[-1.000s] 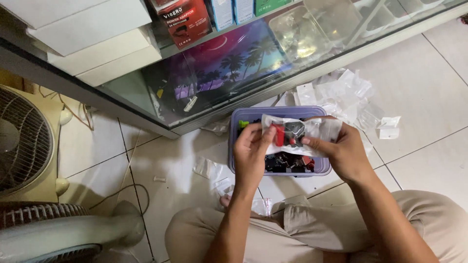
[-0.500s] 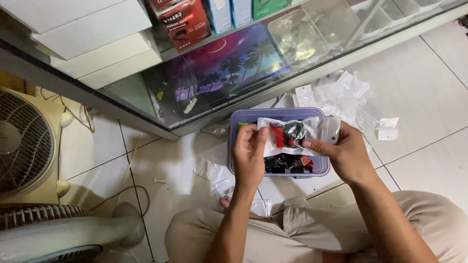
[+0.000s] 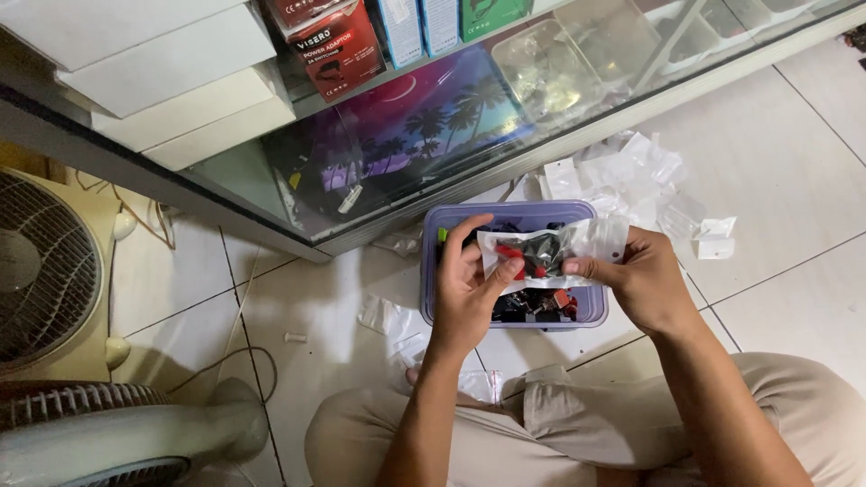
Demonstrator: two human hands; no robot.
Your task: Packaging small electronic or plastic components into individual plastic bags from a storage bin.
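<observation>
Far left: a white fan (image 3: 45,271) on the tiled floor (image 3: 794,180), beside a glass display case (image 3: 406,162). In the middle, left hand (image 3: 469,289) closed on the left edge of a small clear plastic bag (image 3: 541,254) with red and black parts inside. Bag held just above a purple plastic container (image 3: 514,216). Right hand (image 3: 645,280) pinching the bag's right edge. Further right, empty clear bags (image 3: 631,171) scattered on the floor.

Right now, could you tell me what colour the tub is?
Pale purple tub, clearest in the head view.
</observation>
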